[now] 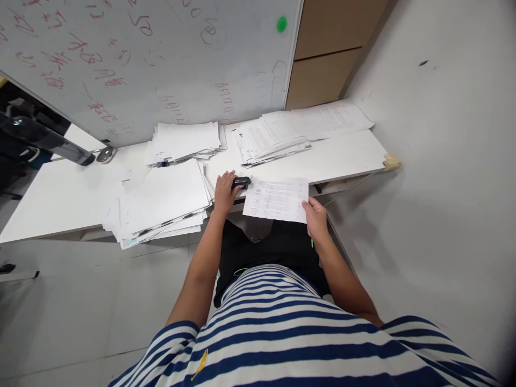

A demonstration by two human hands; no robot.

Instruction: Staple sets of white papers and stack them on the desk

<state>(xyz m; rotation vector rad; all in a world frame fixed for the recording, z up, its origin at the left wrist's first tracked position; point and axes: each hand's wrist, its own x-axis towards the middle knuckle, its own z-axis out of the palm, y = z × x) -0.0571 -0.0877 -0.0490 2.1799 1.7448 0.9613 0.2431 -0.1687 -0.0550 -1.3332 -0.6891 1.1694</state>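
Note:
A small black stapler (242, 181) sits at the desk's front edge. My left hand (224, 192) grips its left end, with the thumb on the near side and the fingers on the far side. In my right hand (316, 219), a printed sheet of paper (276, 198) is pinched at its right edge between thumb and fingers. The sheet's upper left corner touches or lies just beside the stapler's front end; I cannot tell whether it is between the jaws. Part of the sheet extends past the desk edge over my lap.
Stacks of paper lie on the white desk (346, 156): a near left stack (165, 193), a back left stack (185, 141) and a right stack (270, 140). A whiteboard (181, 59) with red writing stands behind. A computer mouse (106, 155) is at the left; a wall (435, 161) bounds the right.

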